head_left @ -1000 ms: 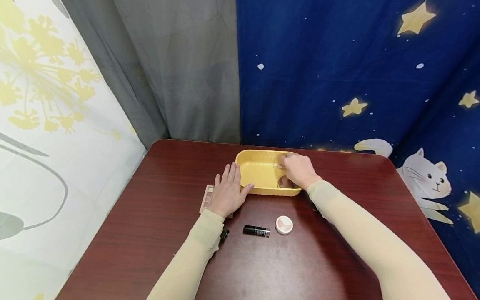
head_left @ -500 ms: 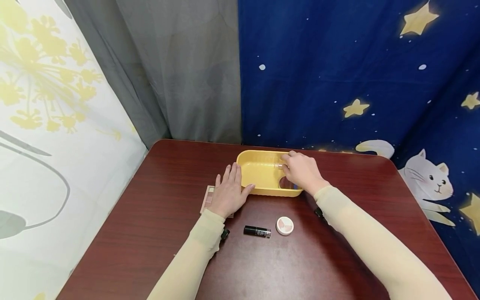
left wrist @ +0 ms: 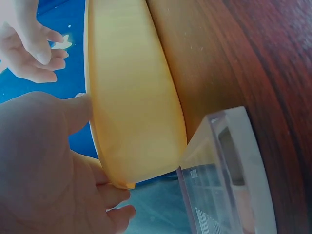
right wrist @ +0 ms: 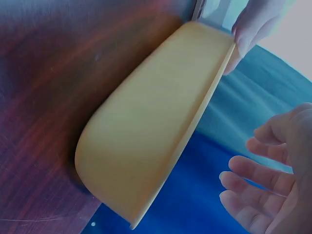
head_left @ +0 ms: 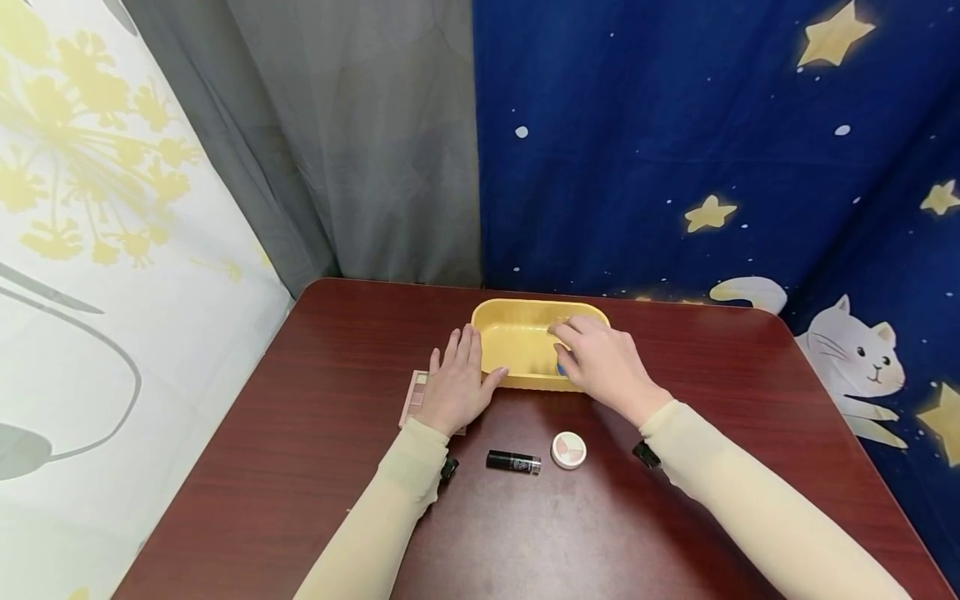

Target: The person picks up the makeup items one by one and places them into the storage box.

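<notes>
My left hand (head_left: pixel 453 385) rests with straight fingers at the left end of the yellow plastic basket (head_left: pixel 517 382), its thumb at the near rim. In the left wrist view, the fingertips and thumb touch the rim of the basket (left wrist: pixel 131 87). Over the basket's right half hovers my right hand (head_left: pixel 603 358). Its fingers are loosely bent and apart, with nothing between them, as the right wrist view of this hand (right wrist: pixel 263 185) shows. A small blue thing (head_left: pixel 561 368) peeks out inside the basket beneath it; the rest of that end is hidden by the hand.
A pink makeup palette (head_left: pixel 414 400) lies partly under my left hand. Nearer on the dark red wooden table (head_left: pixel 480 533) are a black tube with a clear end (head_left: pixel 513 462) and a round white pot with pinkish sections (head_left: pixel 568 450). Curtains (head_left: pixel 390 150) hang behind the table.
My right hand has drawn up out of the basket's right end and come slightly nearer, its fingers loosening. It now covers the round brown thing seen there earlier. The left hand stays put.
</notes>
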Demonstrator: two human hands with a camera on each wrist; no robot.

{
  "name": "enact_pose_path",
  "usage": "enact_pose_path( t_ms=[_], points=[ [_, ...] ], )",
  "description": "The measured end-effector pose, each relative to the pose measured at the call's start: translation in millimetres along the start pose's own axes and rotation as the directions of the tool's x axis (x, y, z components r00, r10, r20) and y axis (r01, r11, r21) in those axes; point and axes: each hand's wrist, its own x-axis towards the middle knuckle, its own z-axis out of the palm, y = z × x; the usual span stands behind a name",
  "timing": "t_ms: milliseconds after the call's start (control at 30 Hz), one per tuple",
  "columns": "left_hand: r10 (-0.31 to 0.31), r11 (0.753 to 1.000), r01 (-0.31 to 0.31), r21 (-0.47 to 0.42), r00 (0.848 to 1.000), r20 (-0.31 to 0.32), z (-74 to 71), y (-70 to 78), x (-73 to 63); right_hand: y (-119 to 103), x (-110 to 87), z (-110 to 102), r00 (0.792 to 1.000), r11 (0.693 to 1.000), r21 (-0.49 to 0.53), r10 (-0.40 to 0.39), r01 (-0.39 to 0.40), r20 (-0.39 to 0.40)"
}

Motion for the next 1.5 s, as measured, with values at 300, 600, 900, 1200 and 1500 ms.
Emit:
enact_pose_path(
  t_ms=[300, 600, 900, 1200, 1500],
  points=[
    [-0.007, 1.000, 0.007, 0.008, 1.000, 0.005, 0.3, 1.1, 0.4, -12, -15.0, -2, 0.998, 0.997, 0.038, -0.063, 0.063, 0.001],
    [-0.007, 1.000, 0.007, -0.011, 1.000, 0.004, 0.8, 0.5, 0.3, -25, -22.2, -6, 0.992, 0.991, 0.057, -0.120, 0.117, 0.040],
    [-0.007, 1.000, 0.007, -0.025, 1.000, 0.004, 0.6, 1.1, 0.3, -35, -41.1, -8, 0.972, 0.968, 0.127, -0.226, 0.216, 0.070],
    [-0.010, 1.000, 0.010, -0.020, 1.000, 0.003, 0.9, 0.5, 0.4, -37, -60.8, -5, 0.952, 0.943, 0.190, -0.293, 0.273, 0.087],
    [-0.006, 1.000, 0.006, -0.025, 1.000, -0.001, 0.7, 0.7, 0.2, -34, -77.8, -4, 0.942, 0.947, 0.221, -0.276, 0.233, 0.191]
  ],
)
